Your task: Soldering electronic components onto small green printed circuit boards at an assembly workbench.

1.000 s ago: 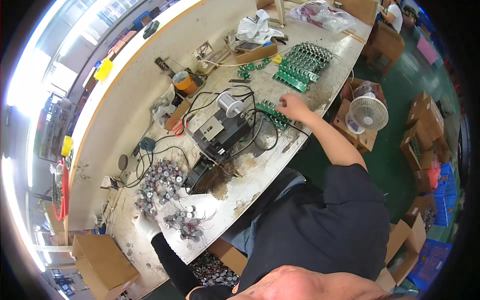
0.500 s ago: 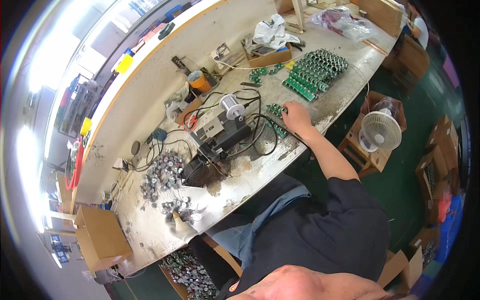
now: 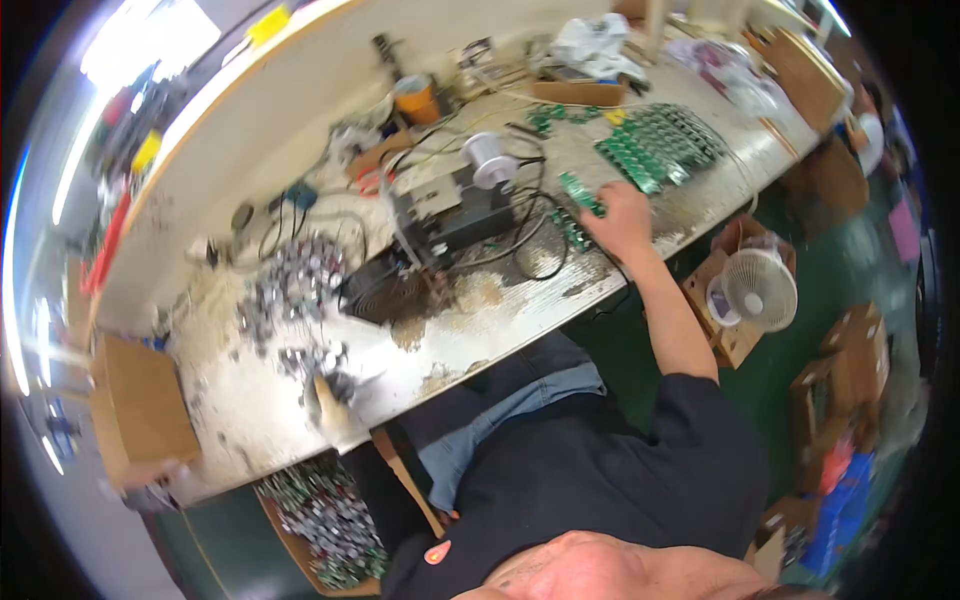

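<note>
My right hand [image 3: 622, 222] is closed on the end of a green circuit board strip [image 3: 580, 193], tilted up off the bench. Under and beside that hand lie more green boards [image 3: 572, 232], partly hidden by it. My left hand [image 3: 335, 412], in a pale glove, rests at the bench's near side against a small cluster of round metallic parts with thin wires [image 3: 318, 360]; blur hides its fingers. A larger heap of the same parts [image 3: 300, 275] lies beyond. Between the hands stands a dark soldering machine [image 3: 440, 225] with a white wire spool [image 3: 489, 160].
Rows of green boards [image 3: 660, 148] lie at the far right of the bench. Black cables [image 3: 545, 262] loop beside the machine. An orange cup [image 3: 416, 100] stands at the back, a cardboard box [image 3: 140, 410] at the left. A fan [image 3: 758, 288] stands off the right edge.
My right hand has raised a green board strip from the bench. My left hand stays at the cluster of wired parts. The whole view has shifted and turned slightly.
</note>
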